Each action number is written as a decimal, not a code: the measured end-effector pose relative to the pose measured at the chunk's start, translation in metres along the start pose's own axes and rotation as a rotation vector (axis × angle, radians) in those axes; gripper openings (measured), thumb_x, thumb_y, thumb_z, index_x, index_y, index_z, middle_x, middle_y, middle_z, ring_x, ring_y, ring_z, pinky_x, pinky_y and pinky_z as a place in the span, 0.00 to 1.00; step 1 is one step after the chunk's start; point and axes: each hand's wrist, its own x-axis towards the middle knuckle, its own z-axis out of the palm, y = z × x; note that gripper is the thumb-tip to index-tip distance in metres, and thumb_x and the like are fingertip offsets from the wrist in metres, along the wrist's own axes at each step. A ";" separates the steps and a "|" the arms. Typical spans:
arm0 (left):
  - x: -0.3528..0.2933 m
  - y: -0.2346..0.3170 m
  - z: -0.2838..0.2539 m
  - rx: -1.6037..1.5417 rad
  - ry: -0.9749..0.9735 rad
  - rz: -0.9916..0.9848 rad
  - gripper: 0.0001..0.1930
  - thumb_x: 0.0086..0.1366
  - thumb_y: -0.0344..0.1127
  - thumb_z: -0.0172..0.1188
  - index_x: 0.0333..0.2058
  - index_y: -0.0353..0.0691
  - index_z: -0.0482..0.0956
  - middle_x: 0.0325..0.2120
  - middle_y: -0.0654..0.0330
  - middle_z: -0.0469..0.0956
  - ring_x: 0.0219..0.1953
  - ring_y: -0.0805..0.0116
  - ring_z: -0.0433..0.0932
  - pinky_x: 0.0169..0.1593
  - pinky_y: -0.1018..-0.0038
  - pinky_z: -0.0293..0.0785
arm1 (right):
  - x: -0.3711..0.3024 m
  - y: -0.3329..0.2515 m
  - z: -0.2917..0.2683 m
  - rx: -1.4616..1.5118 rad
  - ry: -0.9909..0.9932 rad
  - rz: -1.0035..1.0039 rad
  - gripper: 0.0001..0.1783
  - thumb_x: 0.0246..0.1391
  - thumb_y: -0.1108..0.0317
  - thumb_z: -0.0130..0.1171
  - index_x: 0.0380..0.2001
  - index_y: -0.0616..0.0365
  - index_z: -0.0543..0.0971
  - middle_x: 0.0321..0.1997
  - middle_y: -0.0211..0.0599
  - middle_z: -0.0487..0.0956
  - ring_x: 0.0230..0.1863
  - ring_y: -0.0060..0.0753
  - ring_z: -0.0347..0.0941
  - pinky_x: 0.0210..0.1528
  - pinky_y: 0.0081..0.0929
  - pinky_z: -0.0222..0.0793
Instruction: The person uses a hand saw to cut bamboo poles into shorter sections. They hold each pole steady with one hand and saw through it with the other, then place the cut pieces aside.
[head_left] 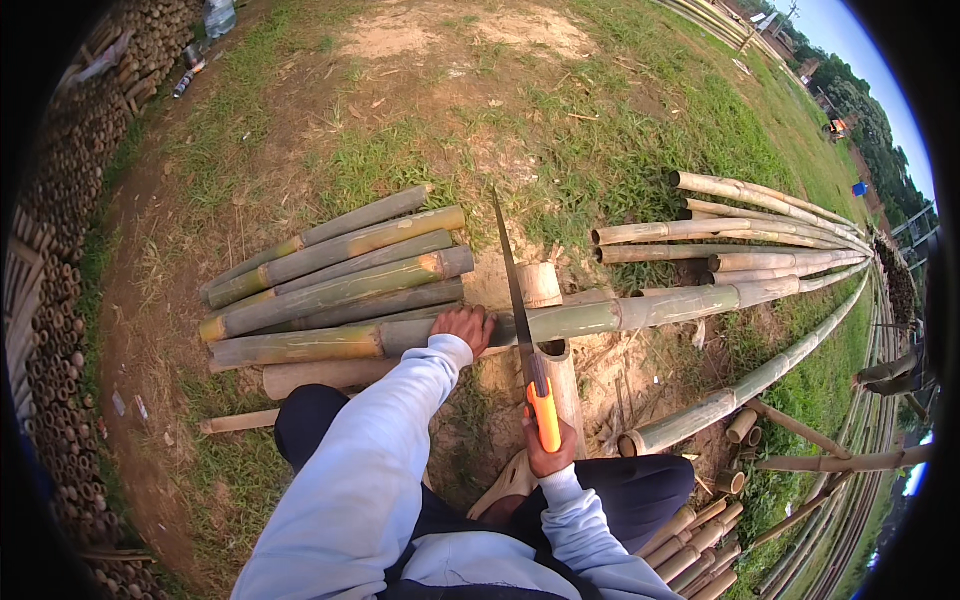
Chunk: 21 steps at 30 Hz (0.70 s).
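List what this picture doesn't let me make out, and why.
In the head view:
Left hand: palm hidden behind its own back.
Bamboo pole: any cut under the saw is hidden by it.
Orange thing far off, upper right: too small to identify.
Right sleeve: cut off by the lower edge.

Saw handle (543, 415): bright orange.
Saw blade (513, 275): dark grey.
Bamboo pole (580, 320): green, marked with whitish patches.
Cut bamboo pieces (340, 296): greyish green, with yellow-orange stains toward the ends.
Sleeves (350, 490): very pale blue, plain.
Trousers (630, 495): dark navy.
Ground (420, 110): brown earth, mottled with green of the grass.
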 end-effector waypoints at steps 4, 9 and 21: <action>-0.010 -0.013 0.006 -0.006 0.071 -0.037 0.19 0.75 0.49 0.49 0.40 0.39 0.81 0.38 0.46 0.85 0.43 0.43 0.83 0.50 0.50 0.77 | 0.001 -0.004 0.007 -0.071 -0.068 0.004 0.07 0.60 0.71 0.66 0.37 0.65 0.82 0.26 0.36 0.81 0.29 0.22 0.77 0.33 0.29 0.73; -0.006 -0.004 0.012 0.020 0.008 -0.047 0.18 0.74 0.48 0.49 0.41 0.39 0.80 0.38 0.46 0.85 0.42 0.43 0.84 0.48 0.51 0.78 | -0.007 0.007 0.002 -0.085 -0.039 0.001 0.08 0.59 0.72 0.66 0.32 0.66 0.79 0.24 0.39 0.79 0.26 0.25 0.74 0.30 0.31 0.71; -0.004 -0.002 0.015 0.042 0.033 -0.047 0.21 0.76 0.46 0.44 0.38 0.38 0.82 0.35 0.45 0.85 0.39 0.45 0.84 0.52 0.54 0.77 | -0.109 -0.011 -0.044 -0.031 -0.079 -0.020 0.18 0.57 0.78 0.62 0.51 0.65 0.75 0.43 0.45 0.78 0.45 0.33 0.78 0.49 0.30 0.76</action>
